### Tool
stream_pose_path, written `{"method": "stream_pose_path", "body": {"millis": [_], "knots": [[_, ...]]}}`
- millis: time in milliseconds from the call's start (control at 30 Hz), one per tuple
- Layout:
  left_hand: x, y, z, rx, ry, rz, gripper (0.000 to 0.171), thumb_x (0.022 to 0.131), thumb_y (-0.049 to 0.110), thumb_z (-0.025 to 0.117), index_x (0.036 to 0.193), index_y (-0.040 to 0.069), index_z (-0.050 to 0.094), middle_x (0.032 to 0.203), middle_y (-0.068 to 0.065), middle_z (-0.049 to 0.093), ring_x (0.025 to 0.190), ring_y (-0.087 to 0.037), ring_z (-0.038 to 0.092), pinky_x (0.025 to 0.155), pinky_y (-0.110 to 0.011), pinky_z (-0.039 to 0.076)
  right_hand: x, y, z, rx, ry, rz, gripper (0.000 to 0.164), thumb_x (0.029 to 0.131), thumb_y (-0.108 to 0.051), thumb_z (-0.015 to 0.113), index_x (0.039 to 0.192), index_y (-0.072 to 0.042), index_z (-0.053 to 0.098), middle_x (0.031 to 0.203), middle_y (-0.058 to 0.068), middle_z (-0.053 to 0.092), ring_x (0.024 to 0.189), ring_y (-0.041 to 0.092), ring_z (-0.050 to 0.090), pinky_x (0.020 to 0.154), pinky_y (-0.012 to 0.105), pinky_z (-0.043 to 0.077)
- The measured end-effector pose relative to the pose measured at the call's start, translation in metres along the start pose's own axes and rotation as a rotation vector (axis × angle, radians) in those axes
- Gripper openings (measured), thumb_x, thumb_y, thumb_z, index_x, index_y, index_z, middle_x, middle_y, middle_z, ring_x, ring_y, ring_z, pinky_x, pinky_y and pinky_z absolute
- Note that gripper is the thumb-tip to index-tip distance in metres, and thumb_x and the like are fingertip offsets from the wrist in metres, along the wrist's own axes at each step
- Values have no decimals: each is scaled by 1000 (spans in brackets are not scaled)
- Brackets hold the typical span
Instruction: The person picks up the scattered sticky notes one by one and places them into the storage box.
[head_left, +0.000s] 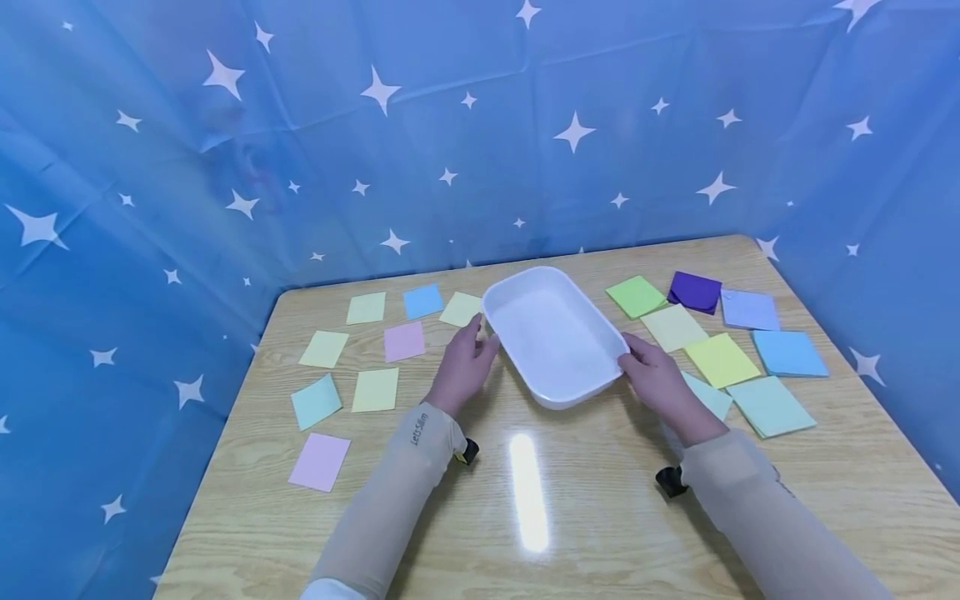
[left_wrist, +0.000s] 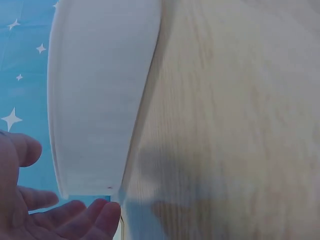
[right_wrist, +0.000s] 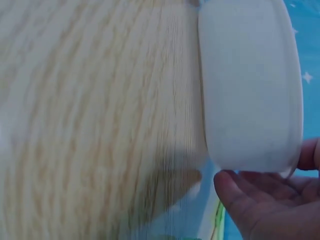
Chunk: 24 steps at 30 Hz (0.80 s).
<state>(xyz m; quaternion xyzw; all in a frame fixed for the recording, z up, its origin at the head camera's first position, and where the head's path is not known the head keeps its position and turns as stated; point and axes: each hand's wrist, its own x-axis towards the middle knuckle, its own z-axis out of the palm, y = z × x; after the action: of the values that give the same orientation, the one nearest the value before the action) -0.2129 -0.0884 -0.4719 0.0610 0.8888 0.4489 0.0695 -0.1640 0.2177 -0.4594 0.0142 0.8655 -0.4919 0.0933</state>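
Note:
A white rectangular plastic tray with rounded corners sits slanted at the middle of the table. In the head view my right hand holds its right edge. The right wrist view shows the thumb at the rim and the fingers under the tray's end. My left hand is beside the tray's left edge. In the left wrist view its fingers are loosely bent and the thumb stands off the tray wall; whether a fingertip touches the tray I cannot tell.
Several pastel paper squares lie apart on the left, among them a pink one and a lilac one. On the right, several more lie close together, including a purple one and a yellow one. A blue star-patterned curtain hangs behind the wooden table.

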Motion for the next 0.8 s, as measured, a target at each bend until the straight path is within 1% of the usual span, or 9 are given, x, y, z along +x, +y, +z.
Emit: {"method": "stream_pose_path", "body": {"millis": [100,200,267,333,400,533,633,700,800], "knots": [[3,-3,-3,-5,18,-15,70,107,48,44,165,15,22,163,-13,38,136,-30,57,111,-47,51,-2,2,-1,31,-24,6,54,108,-17,36,158,3,32,162,27,35,150,43,35,122,57,35],[5,-4,-6,-6,32,-31,68,108,45,44,164,15,22,162,-13,40,135,-30,57,110,-45,53,-2,5,-2,49,-57,7,54,108,-17,35,159,0,31,161,26,37,142,40,45,112,53,45],[7,-4,-7,-19,37,-41,65,108,41,44,164,15,24,160,-13,43,135,-30,58,108,-44,54,-2,7,-2,53,-72,5,54,109,-18,35,159,-1,30,161,26,37,142,40,46,112,53,46],[7,-5,-8,-28,41,-48,64,108,39,45,164,14,24,160,-14,44,135,-30,58,107,-44,55,-2,8,-3,58,-81,-1,54,109,-18,36,159,-1,30,161,26,37,144,42,44,115,56,43],[8,-5,-9,-26,45,-54,63,108,37,46,164,14,26,159,-14,45,136,-30,57,110,-44,53,-2,8,-3,72,-95,-11,54,108,-17,38,159,0,31,161,27,37,147,44,39,120,58,37],[9,-4,-11,20,46,-61,62,108,37,46,163,15,29,161,-13,43,147,-30,46,121,-46,40,-2,9,-6,89,-145,-30,53,108,-15,38,158,1,32,161,27,37,150,45,35,123,59,31],[11,-4,-15,49,32,-57,58,108,34,47,161,17,33,162,-11,42,151,-30,39,125,-48,34,-1,10,-10,90,-200,-27,53,109,-17,37,159,-1,31,164,24,33,152,43,31,125,59,28],[12,-5,-18,39,15,-58,55,108,31,48,160,18,38,160,-10,45,150,-30,41,125,-47,35,1,11,-13,86,-236,-12,54,110,-19,37,160,-4,31,167,20,30,155,41,26,125,60,25],[11,-6,-22,-8,-16,-71,49,108,27,49,156,18,45,156,-10,52,145,-30,48,121,-46,41,2,12,-16,86,-271,2,53,110,-21,38,161,-7,31,169,16,25,157,40,21,126,61,23]]}}
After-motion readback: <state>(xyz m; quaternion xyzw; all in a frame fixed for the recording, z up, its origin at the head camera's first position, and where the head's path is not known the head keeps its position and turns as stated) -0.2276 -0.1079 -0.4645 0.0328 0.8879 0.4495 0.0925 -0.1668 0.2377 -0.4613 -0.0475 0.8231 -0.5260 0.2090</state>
